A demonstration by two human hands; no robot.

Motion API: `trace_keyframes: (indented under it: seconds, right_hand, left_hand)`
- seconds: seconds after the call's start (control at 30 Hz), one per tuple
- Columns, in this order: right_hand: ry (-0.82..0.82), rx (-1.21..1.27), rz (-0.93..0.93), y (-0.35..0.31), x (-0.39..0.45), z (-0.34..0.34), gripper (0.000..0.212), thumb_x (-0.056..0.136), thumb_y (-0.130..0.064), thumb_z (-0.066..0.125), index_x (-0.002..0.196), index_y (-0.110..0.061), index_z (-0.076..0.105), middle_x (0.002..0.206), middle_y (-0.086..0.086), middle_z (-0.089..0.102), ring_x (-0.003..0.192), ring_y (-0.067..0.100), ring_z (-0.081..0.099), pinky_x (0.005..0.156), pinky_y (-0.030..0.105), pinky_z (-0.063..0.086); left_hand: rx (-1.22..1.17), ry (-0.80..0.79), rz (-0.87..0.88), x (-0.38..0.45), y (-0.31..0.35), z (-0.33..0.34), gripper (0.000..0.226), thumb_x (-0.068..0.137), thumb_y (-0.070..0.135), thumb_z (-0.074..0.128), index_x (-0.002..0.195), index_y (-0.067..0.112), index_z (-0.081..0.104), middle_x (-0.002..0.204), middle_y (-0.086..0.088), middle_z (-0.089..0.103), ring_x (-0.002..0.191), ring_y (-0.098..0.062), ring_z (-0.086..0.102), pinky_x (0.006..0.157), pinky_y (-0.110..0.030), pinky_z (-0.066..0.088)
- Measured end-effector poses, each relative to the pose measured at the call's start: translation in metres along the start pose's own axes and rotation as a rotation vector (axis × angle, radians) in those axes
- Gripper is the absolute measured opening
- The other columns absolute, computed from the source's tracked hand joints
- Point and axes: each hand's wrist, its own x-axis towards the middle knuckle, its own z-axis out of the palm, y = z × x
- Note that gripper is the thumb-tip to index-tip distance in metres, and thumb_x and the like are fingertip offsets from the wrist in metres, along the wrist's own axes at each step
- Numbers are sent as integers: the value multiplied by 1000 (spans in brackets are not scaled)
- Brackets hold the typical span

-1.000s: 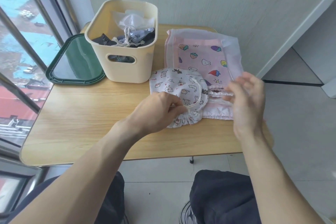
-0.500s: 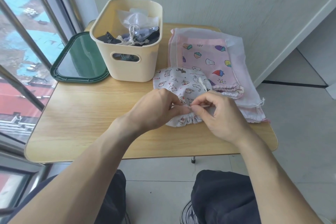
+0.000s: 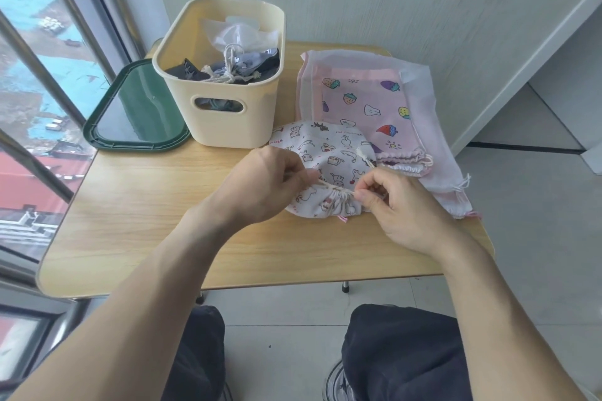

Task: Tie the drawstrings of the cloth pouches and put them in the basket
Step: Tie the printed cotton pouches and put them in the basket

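A white pouch with a cartoon animal print lies on the wooden table, its gathered mouth towards me. My left hand pinches one end of its cream drawstring and my right hand pinches the other end, the cord stretched between them. A pink fruit-print pouch lies behind it on a sheer white pouch. The cream basket stands at the back with several tied pouches inside.
A dark green lid lies left of the basket by the window. The wall runs close behind the table. My knees in dark trousers are below the table's front edge, above a tiled floor.
My right hand came in from the right above the pink pouch and took hold of the drawstring. Both hands have since moved apart, drawing the cord tight across the gathered mouth.
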Motion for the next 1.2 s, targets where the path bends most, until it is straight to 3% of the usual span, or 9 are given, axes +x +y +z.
trace_keyframes:
  seconds: [0.2,0.47,0.6,0.73,0.87,0.93,1.07,1.13,1.2]
  right_hand:
    - [2,90,-9,-5,-7,8,8,98,-31,63,93,-26,62,78,-5,64,71,11,59,64,25,48]
    - [-62,60,45,-3,-4,0,10,97,-32,65,88,-27,66,81,-10,67,78,5,62,73,27,51]
    - [-49,-6,36,-9,-7,11,10,98,-29,64,89,-24,63,73,-11,60,66,-1,54,64,15,43]
    - [-63,-33,19,-16,-7,20,9,97,-31,65,91,-25,63,76,-12,62,70,5,57,62,19,45]
    - [-60,-4,-12,-19,-7,21,8,97,-31,65,92,-25,62,82,-15,64,78,4,60,68,21,47]
    - [-65,-17,0,-17,-7,21,11,96,-35,65,90,-26,61,76,-11,63,68,9,58,64,30,48]
    - [-34,-120,52,-10,-8,14,31,93,-50,65,75,-26,58,51,-10,47,50,7,45,50,21,33]
    - [-84,-11,72,-6,-9,7,30,94,-48,64,76,-25,62,57,-10,51,54,3,46,54,19,35]
    - [-159,160,37,-2,-9,2,21,97,-42,63,85,-26,66,71,-11,60,64,2,51,67,27,45]
  left_hand:
    - [-67,3,-11,-4,6,4,41,101,30,52,74,0,61,54,5,45,48,-9,38,45,-19,30]
    - [-95,-107,-141,-1,4,-3,40,96,30,56,65,3,58,52,6,47,48,-11,36,48,-25,34]
    - [-361,-154,-234,2,9,-4,43,99,32,55,61,13,50,51,6,46,48,-15,36,47,-23,32]
    - [-605,-219,-269,3,13,-2,38,103,32,51,71,11,52,55,-7,48,46,-17,33,44,-22,27]
    - [-765,-309,-274,1,19,8,36,105,30,44,77,8,50,75,-14,63,42,-17,33,43,-22,20]
    - [-770,-331,-273,1,19,12,34,106,28,42,82,7,51,75,-14,58,42,-16,33,43,-23,21]
    - [-763,-334,-260,1,13,15,27,107,21,41,92,5,56,77,-10,54,46,-12,34,42,-19,26]
    - [-726,-304,-252,1,10,17,24,106,19,46,98,2,62,76,-8,57,49,-10,35,43,-16,29]
    - [-732,-278,-251,1,11,20,20,102,17,54,100,2,67,76,-8,62,50,-10,35,43,-15,31]
